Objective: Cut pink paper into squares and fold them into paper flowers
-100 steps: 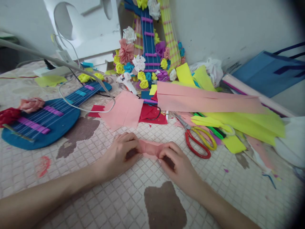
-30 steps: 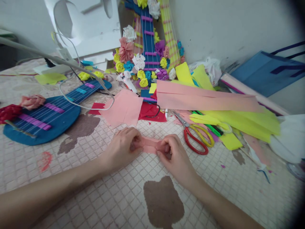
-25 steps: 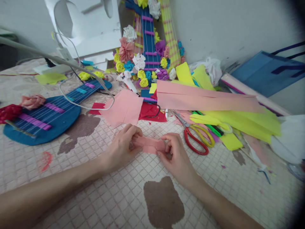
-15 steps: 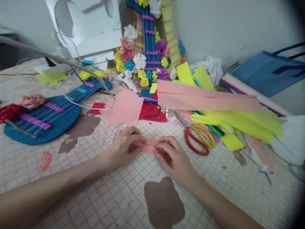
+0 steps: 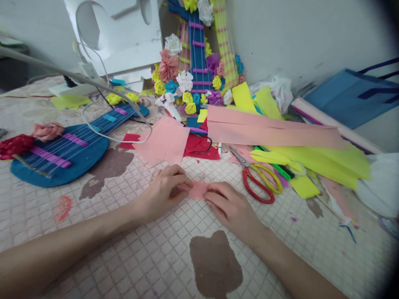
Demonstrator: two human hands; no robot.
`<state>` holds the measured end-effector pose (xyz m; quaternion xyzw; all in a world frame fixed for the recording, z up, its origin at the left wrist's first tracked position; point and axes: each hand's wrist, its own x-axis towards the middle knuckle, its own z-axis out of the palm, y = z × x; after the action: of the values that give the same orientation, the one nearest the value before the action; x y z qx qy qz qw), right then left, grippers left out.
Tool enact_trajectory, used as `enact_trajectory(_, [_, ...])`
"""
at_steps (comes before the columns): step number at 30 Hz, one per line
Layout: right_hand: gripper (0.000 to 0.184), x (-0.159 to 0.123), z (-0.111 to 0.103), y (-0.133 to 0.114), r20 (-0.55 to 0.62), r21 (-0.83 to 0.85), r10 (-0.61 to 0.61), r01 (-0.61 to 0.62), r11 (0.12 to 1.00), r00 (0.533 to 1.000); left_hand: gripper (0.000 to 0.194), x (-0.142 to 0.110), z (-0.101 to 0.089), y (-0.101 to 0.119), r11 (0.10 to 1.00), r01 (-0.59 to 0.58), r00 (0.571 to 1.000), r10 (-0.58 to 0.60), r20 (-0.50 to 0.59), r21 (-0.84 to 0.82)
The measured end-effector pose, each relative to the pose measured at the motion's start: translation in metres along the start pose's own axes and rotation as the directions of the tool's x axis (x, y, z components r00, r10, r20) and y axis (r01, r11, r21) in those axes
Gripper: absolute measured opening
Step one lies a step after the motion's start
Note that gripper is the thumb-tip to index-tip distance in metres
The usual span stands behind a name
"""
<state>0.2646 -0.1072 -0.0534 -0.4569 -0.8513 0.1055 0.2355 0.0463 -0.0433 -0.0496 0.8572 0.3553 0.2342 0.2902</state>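
A small piece of pink crepe paper (image 5: 197, 190) lies between my two hands, close to the tabletop. My left hand (image 5: 166, 187) pinches its left end, the fingertips curled over the paper. At the right end, my right hand (image 5: 229, 203) holds it between thumb and fingers. My fingers hide both ends, so only the middle shows. Beyond my left hand lie larger pink paper squares (image 5: 166, 139). Scissors (image 5: 257, 182) with one red and one yellow handle rest to the right of my right hand.
A blue paper guitar (image 5: 62, 158) with paper roses lies at left, a white cable (image 5: 120, 141) looping over it. Decorated guitars (image 5: 199, 54) lean at the back behind a glue gun (image 5: 170, 106). Pink strips (image 5: 274, 128) and yellow paper (image 5: 330, 162) pile up at right.
The right fingers have drawn closer together and lie flatter along the paper, and its middle looks smoother. The left hand keeps its grip. The whole view has shifted slightly.
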Motion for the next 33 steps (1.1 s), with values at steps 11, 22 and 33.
enact_trajectory(11, [0.016, 0.002, -0.001, 0.000, -0.022, -0.020, -0.019, 0.018, 1.000, 1.000, 0.016, 0.000, -0.002, 0.003, 0.997, -0.063, 0.997, 0.061, 0.050, 0.046])
enact_trajectory(22, [0.019, 0.003, -0.003, 0.001, -0.037, 0.046, 0.028, -0.026, 0.999, 0.999, 0.008, 0.000, 0.000, 0.001, 0.985, -0.060, 0.997, 0.052, 0.054, 0.161])
enact_trajectory(33, [0.035, 0.006, -0.012, -0.001, 0.105, -0.065, -0.101, 0.108, 0.992, 0.989, 0.009, 0.001, 0.002, -0.001, 0.987, -0.047, 0.998, 0.039, 0.057, 0.150])
